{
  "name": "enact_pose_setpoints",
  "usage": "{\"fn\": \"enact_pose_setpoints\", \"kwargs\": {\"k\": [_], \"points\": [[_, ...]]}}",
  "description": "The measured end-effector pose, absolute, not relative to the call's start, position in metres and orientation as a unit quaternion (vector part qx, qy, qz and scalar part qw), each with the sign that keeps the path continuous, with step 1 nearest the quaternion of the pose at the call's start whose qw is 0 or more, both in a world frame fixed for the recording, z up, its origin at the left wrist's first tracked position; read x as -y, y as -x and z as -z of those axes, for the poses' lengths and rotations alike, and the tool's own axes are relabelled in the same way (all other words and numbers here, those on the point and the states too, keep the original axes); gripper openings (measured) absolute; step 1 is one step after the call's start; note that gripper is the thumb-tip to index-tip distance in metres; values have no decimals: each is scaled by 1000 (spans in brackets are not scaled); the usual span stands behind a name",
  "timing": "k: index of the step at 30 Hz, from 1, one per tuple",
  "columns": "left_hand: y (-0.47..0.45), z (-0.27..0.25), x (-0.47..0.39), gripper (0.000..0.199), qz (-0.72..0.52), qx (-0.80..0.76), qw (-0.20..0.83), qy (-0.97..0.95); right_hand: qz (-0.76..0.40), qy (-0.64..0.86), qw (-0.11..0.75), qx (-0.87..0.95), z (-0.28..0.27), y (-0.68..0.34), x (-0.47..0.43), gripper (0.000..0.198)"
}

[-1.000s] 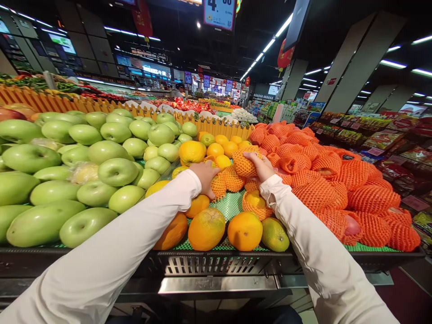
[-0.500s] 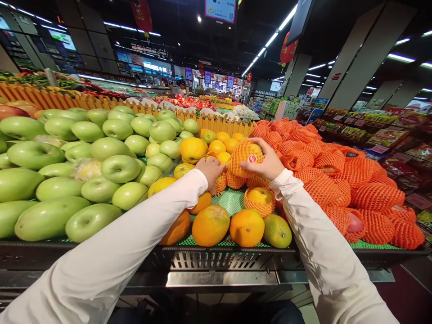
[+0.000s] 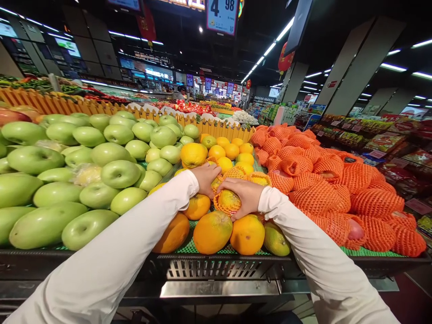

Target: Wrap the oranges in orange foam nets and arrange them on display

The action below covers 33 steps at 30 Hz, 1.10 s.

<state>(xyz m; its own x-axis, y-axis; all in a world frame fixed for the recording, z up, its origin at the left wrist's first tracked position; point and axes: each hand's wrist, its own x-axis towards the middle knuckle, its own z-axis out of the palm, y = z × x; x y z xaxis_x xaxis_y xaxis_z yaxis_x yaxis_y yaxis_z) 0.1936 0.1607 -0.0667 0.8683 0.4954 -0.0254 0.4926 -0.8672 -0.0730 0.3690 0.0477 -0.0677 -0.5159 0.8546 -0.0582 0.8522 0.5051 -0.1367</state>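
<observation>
In the head view, my right hand (image 3: 248,193) wraps round an orange in a foam net (image 3: 228,200), low among the other oranges just behind the front row. My left hand (image 3: 206,177) is closed over another netted orange (image 3: 217,182) right beside it; its fingers cover much of that fruit. Bare oranges line the tray's front, among them a large orange (image 3: 213,231) and one with a brown spot (image 3: 248,235). A greenish orange (image 3: 276,238) lies at the right end of that row.
Large green apples (image 3: 118,174) are heaped to the left. Fruit in red foam nets (image 3: 320,195) is piled to the right. A black display edge (image 3: 216,261) runs along the front, and a low orange fence (image 3: 216,126) stands behind. Packaged goods (image 3: 381,139) fill shelves at far right.
My right hand has come down and toward me with the netted orange, from above the pile to just behind the front row. My left hand stays nearly where it was.
</observation>
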Motion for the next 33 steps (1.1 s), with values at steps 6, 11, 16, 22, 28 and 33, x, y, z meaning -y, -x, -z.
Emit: {"fn": "enact_pose_setpoints", "kwargs": {"k": [6,11,16,22,28,33], "points": [[-183,51,-158,57,49,221,-8,974,-53,493,26,868,61,-379,-41,84],[-177,37,-152,46,242,322,87,911,-93,514,19,852,57,-380,-39,84],[-172,49,-165,81,219,546,25,808,-162,516,55,840,58,-381,-42,91],[-171,53,-171,86,249,555,-42,793,-166,591,266,743,52,-380,-44,71],[-182,47,-153,83,412,444,-38,795,-37,600,448,662,56,-383,-53,56],[-192,47,-136,91,458,298,-65,835,36,568,408,714,61,-381,-55,89]]}}
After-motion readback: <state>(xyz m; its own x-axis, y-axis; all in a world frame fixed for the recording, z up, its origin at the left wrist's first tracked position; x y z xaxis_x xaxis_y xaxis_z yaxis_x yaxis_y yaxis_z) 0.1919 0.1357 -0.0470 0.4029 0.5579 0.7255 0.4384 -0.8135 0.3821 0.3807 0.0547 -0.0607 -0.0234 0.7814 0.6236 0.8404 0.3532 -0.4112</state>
